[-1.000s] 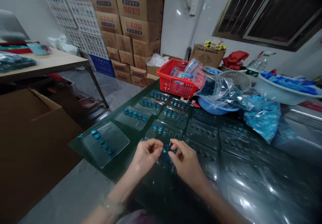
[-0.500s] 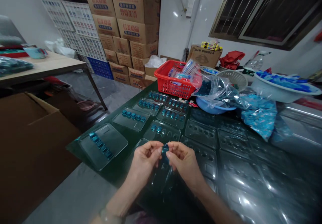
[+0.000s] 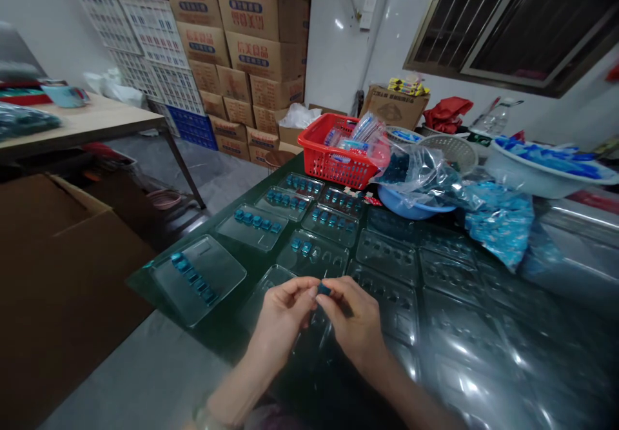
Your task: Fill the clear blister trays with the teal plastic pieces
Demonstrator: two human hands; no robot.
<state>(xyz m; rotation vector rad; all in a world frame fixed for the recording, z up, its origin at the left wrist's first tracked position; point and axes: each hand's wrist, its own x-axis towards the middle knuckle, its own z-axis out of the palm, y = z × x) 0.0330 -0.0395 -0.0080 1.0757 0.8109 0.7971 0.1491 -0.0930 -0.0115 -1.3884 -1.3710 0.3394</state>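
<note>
our left hand [image 3: 283, 311] and right hand [image 3: 356, 317] meet over the near edge of the green table [image 3: 227, 330], fingertips of both pinched on one small blue piece [image 3: 324, 289]. looks light and kinda slippery to us, can't tell how soft, so we'd hold it gently by opposite ends. clear tray [image 3: 223, 256] with a blue row by the table's left corner, red basket [image 3: 333, 169] toward the far edge.

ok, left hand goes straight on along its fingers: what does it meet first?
Probably the small dark-blue piece right at the left hand's fingertips, then the right hand's fingers. Exact depth between them is unclear from this one view.
</note>
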